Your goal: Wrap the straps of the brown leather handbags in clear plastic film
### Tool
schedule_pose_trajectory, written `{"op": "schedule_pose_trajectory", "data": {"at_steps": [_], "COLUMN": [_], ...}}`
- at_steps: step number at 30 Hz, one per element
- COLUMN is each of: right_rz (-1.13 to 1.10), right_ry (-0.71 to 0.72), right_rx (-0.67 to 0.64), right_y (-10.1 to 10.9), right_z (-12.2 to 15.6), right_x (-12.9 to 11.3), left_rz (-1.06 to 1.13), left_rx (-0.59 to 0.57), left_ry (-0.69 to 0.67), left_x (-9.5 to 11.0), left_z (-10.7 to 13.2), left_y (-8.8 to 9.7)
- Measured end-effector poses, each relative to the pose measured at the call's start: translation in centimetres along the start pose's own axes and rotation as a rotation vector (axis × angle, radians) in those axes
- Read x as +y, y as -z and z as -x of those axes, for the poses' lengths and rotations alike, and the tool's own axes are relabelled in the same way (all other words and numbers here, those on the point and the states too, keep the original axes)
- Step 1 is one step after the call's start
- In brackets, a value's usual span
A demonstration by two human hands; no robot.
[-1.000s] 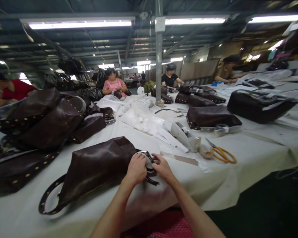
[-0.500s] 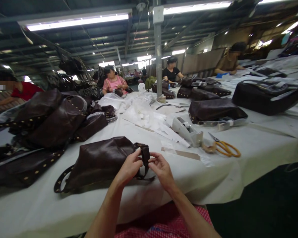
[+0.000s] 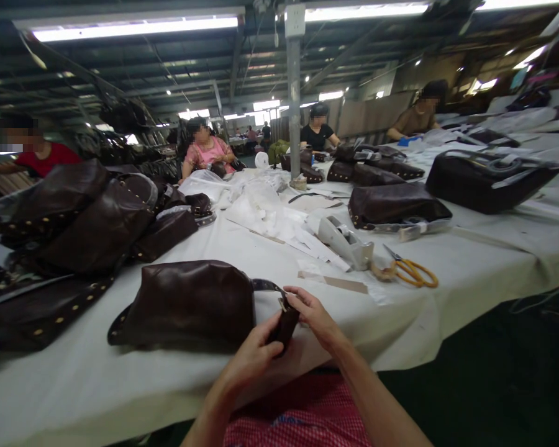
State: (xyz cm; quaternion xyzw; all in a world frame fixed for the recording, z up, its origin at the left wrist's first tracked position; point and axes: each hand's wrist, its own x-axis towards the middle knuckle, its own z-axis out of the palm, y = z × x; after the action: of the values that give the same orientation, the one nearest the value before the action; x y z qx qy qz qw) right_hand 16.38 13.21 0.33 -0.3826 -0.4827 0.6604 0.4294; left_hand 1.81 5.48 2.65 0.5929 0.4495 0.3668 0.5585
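Note:
A dark brown leather handbag (image 3: 190, 303) lies on the white-covered table (image 3: 121, 379) in front of me. Its strap (image 3: 286, 323) runs off the right end of the bag and hangs toward the table edge. My left hand (image 3: 254, 357) is closed on the lower end of the strap, below the table edge. My right hand (image 3: 314, 313) pinches the strap near its metal buckle, just right of the bag.
A pile of similar brown studded bags (image 3: 88, 223) fills the left. A tape dispenser (image 3: 347, 242), orange-handled scissors (image 3: 412, 271) and white paper sheets (image 3: 274, 217) lie beyond my hands. More bags (image 3: 395, 208) sit at right. Several people work at the far end.
The bag has shifted and now lies flatter. Both hands have pulled the strap down and toward me; my left hand dropped below the table edge.

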Motion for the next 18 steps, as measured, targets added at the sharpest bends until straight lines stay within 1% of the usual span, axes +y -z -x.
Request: {"op": "schedule_pose_trajectory", "data": {"at_steps": [2, 4, 6, 9, 12, 14, 16, 18], "right_rz": [-0.136, -0.222, -0.267, -0.428, -0.608, -0.608, -0.572, -0.564], "right_ry": [-0.067, -0.115, -0.116, -0.048, 0.089, 0.136, 0.118, 0.090], "right_rx": [-0.045, -0.061, -0.029, 0.033, 0.094, 0.108, 0.103, 0.114], "right_y": [0.2, 0.1, 0.1, 0.2, 0.7, 1.0, 1.2, 1.3], "right_z": [0.4, 0.6, 0.6, 0.5, 0.2, -0.1, -0.6, -1.2], "right_x": [-0.7, -1.1, -1.3, -1.2, -1.1, -1.1, -0.9, -0.7], "left_rz": [-0.115, -0.169, -0.165, -0.129, -0.039, 0.017, 0.033, 0.023], "left_rx": [-0.078, -0.089, -0.079, -0.041, 0.040, 0.070, 0.081, 0.061], "left_ry": [-0.040, -0.061, -0.044, 0.008, 0.069, 0.107, 0.124, 0.134], "left_x": [0.3, 0.6, 0.7, 0.4, 0.2, 0.3, 0.7, 1.3], "left_z": [0.6, 0.8, 0.7, 0.3, 0.0, 0.0, -0.1, -0.1], "left_y": [-0.1, -0.2, -0.2, 0.2, 0.7, 0.9, 1.1, 1.4]}}
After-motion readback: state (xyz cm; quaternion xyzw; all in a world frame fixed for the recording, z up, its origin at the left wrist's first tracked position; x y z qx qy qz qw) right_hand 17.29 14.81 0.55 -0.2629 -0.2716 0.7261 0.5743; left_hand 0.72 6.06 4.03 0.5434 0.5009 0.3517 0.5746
